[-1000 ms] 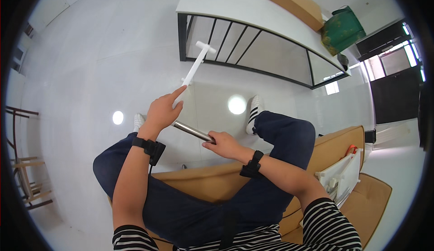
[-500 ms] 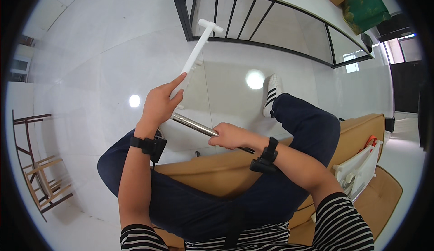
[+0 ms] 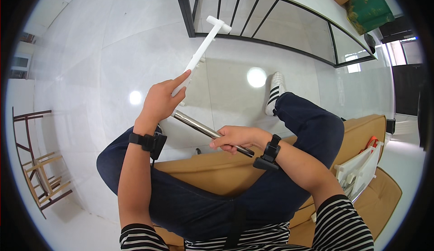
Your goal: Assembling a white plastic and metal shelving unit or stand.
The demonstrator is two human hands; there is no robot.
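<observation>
My left hand [image 3: 161, 99] is closed round the near end of a long white plastic piece [image 3: 203, 47] with a T-shaped head, its index finger stretched along the bar. Small white pegs show beside the bar. A shiny metal tube [image 3: 195, 124] slants from under my left hand down to the right; whether it joins the white piece is hidden by that hand. My right hand [image 3: 235, 138] grips the tube near its lower end, thumb along the top and fingers curled beneath. The tube's dark end sticks out past the right hand.
I sit on a tan couch [image 3: 364, 131]. White parts [image 3: 359, 169] lie on it to my right. Ahead stands a white-topped table with a black metal frame [image 3: 262, 42], bearing a green bag [image 3: 368, 9]. A wooden chair [image 3: 43, 174] is at far left.
My right hand has shifted its grip on the tube, and more of the tube's lower end now shows. The white piece's head has moved slightly up and right.
</observation>
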